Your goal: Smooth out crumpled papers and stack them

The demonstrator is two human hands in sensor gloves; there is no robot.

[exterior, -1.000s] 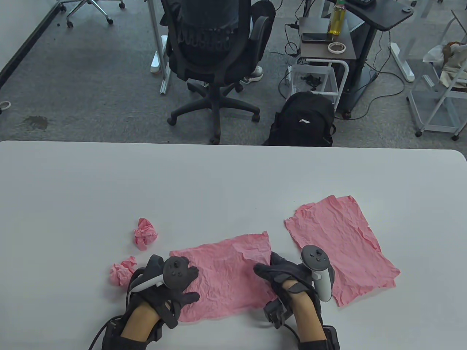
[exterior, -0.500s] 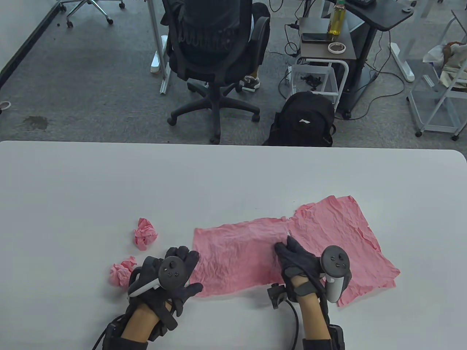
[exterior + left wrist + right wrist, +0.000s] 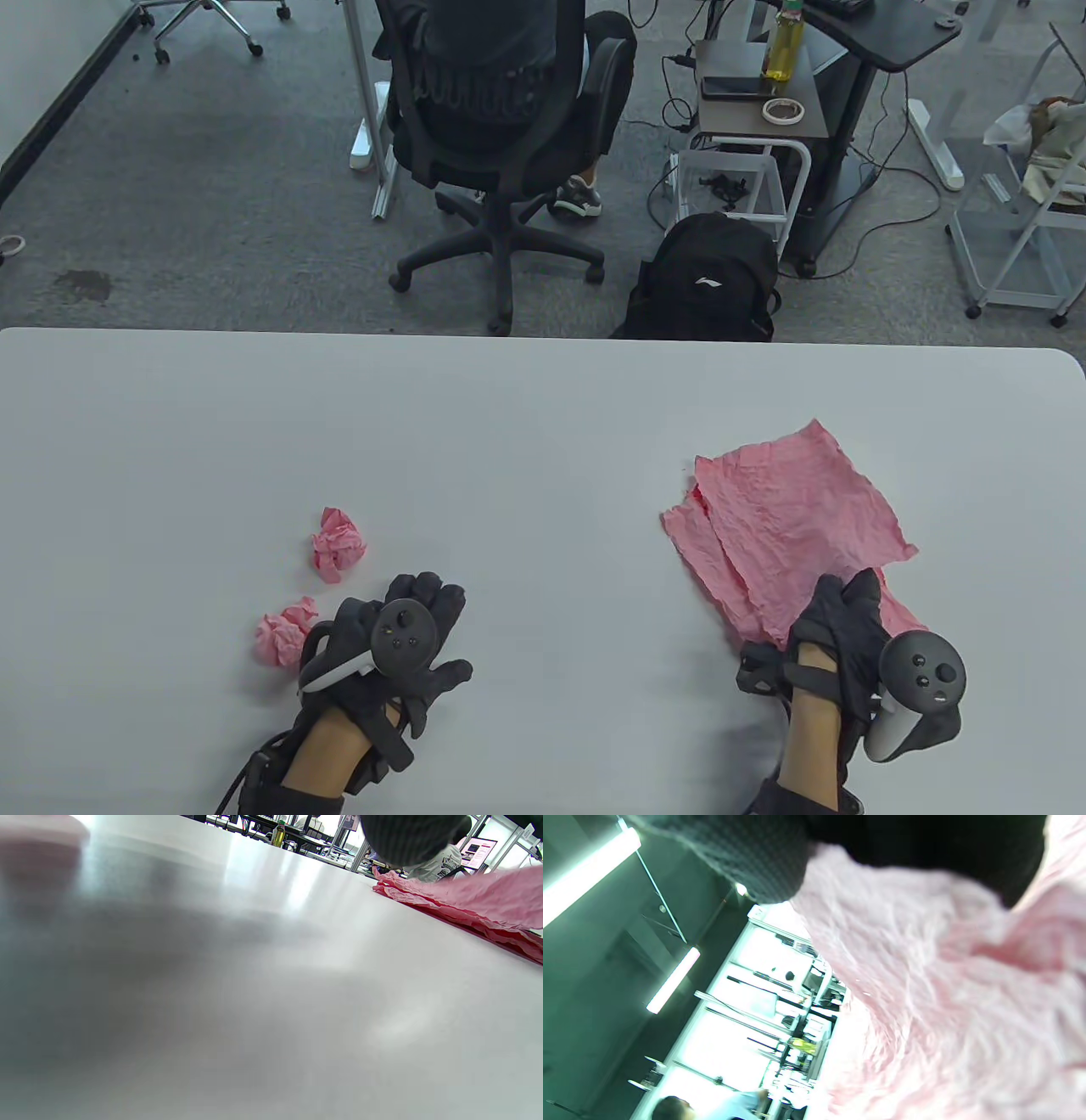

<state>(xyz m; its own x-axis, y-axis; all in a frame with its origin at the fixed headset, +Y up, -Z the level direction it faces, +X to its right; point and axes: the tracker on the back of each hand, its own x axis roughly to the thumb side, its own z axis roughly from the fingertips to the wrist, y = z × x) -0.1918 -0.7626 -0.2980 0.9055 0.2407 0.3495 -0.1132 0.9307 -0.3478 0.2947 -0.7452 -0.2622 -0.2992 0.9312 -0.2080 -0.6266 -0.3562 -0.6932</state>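
Table view shows the right hand (image 3: pixel 836 632) near the front edge, toward the right, its fingers (image 3: pixel 857 594) lying on the near end of a flattened pink sheet (image 3: pixel 797 505) that sits askew over a second sheet (image 3: pixel 697 548); whether they pinch the paper or only press it I cannot tell. Right wrist view is filled with blurred pink paper under the glove. The left hand (image 3: pixel 399 649) rests flat and spread on the bare table (image 3: pixel 509 424), holding nothing. Two crumpled balls, one (image 3: pixel 338 543) farther in and one (image 3: pixel 284 637) just beside the left hand, are not yet flattened. The top sheet is rotated against the one beneath, so the stack may end up ragged. Thin creased paper can drag with the glove as the hand lifts, or tear if pulled hard.
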